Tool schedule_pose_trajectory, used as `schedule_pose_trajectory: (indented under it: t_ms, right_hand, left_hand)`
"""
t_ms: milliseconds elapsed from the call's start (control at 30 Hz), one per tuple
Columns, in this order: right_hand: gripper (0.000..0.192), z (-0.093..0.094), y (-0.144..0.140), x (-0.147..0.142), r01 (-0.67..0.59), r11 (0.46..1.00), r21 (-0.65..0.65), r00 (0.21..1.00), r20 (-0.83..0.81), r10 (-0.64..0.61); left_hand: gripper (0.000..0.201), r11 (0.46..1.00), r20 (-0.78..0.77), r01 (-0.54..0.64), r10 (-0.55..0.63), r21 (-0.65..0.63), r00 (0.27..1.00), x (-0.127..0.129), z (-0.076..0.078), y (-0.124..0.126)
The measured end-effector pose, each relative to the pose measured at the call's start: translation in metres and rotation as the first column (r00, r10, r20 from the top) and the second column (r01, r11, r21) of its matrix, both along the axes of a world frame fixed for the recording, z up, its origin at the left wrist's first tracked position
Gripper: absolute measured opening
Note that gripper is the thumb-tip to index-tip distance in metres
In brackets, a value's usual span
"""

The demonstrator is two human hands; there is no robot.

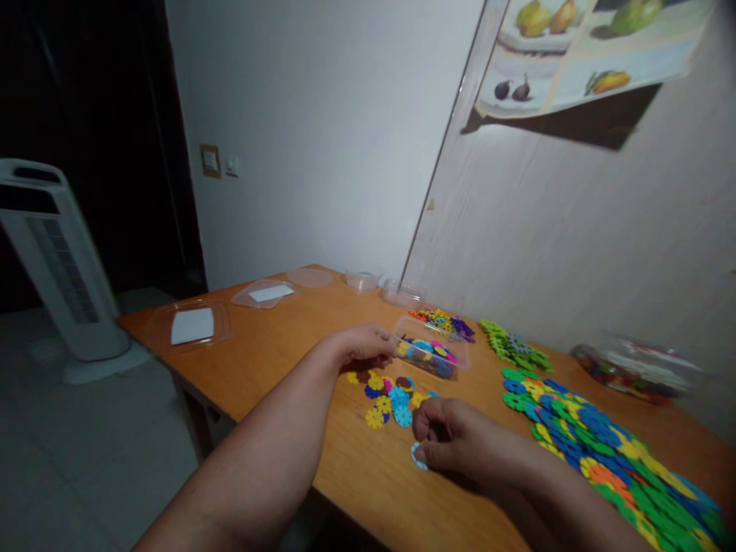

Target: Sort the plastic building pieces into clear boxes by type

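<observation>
My left hand (pixel 368 345) reaches over the table, its fingers closed at the left end of a clear plastic container (pixel 463 366). Inside the container are notched plastic discs (pixel 428 350) in blue, yellow, pink and brown. Just in front of it lies a loose cluster of similar discs (pixel 401 397), yellow, light blue, dark blue and brown. My right hand (pixel 451 437) is curled to the right of this cluster. Its thumb is on a light blue notched disc (pixel 418 458) low over the tabletop; the other fingertips are partly hidden.
Many larger notched discs (pixel 615 452) spread along the right side. Green pieces (pixel 511 345) and small colourful pieces (pixel 440 320) lie behind. A filled clear container (pixel 638 372) stands by the wall. Clear lids (pixel 224 330) and empty tubs (pixel 362 281) line the table's (pixel 276 330) far side.
</observation>
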State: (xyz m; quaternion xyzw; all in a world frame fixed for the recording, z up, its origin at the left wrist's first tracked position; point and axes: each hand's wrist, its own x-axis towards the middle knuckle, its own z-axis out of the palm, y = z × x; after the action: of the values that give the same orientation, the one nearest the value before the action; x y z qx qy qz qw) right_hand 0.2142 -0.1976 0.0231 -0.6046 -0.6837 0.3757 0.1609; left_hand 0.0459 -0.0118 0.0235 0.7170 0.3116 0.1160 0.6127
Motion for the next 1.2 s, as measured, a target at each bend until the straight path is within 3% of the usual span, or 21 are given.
schedule_pose_trajectory:
  t_ms: [267,500,600,667,767,900,967,1033,1133,1200]
  right_hand:
    - [0.023,0.006,-0.005,-0.003,0.029,0.999,-0.039,0.999,0.018,-0.029]
    - [0.018,0.004,-0.007,-0.001,0.038,0.999,-0.011,0.997,0.060,-0.037]
    - [0.017,0.000,-0.005,-0.003,0.073,0.997,-0.010,0.996,-0.044,-0.074]
    - [0.016,0.002,-0.001,-0.004,0.152,0.988,0.012,0.962,-0.230,-0.145]
    - [0.024,0.015,0.008,-0.001,0.398,0.907,0.137,0.808,-0.520,-0.276]
    - [0.039,0.031,0.016,0.014,0.666,0.686,0.291,0.650,-0.677,-0.344]
    - [0.034,0.027,0.017,0.020,0.665,0.684,0.301,0.680,-0.622,-0.388]
    - [0.025,0.014,0.018,0.023,0.572,0.763,0.300,0.786,-0.467,-0.405]
    - [0.020,-0.006,0.021,0.024,0.371,0.863,0.342,0.928,-0.106,-0.357]
    - [0.020,-0.014,0.023,0.024,0.289,0.875,0.387,0.921,0.135,-0.364]
  left_hand:
    - [0.011,1.000,0.016,-0.005,0.005,-0.003,1.000,-0.003,0.002,-0.001]
    - [0.019,0.986,0.006,-0.100,0.100,0.132,0.995,-0.004,0.001,0.005]
    - [0.016,0.981,0.009,-0.113,0.113,0.160,0.994,-0.004,-0.001,0.007]
    - [0.014,0.980,0.007,-0.114,0.114,0.163,0.993,-0.004,-0.002,0.008]
    - [0.014,0.983,0.006,-0.105,0.105,0.152,0.994,-0.004,-0.003,0.009]
    - [0.015,0.991,0.003,-0.070,0.070,0.116,0.998,-0.004,-0.002,0.008]
    - [0.017,0.996,-0.007,-0.036,0.037,0.083,0.999,-0.005,-0.002,0.005]
    - [0.022,0.998,-0.010,0.015,-0.014,0.055,1.000,-0.005,-0.001,0.001]
    - [0.027,0.994,-0.018,0.085,-0.084,0.062,0.996,-0.004,-0.002,-0.005]
    - [0.032,0.989,-0.041,0.103,-0.099,0.103,0.994,-0.003,-0.002,-0.008]
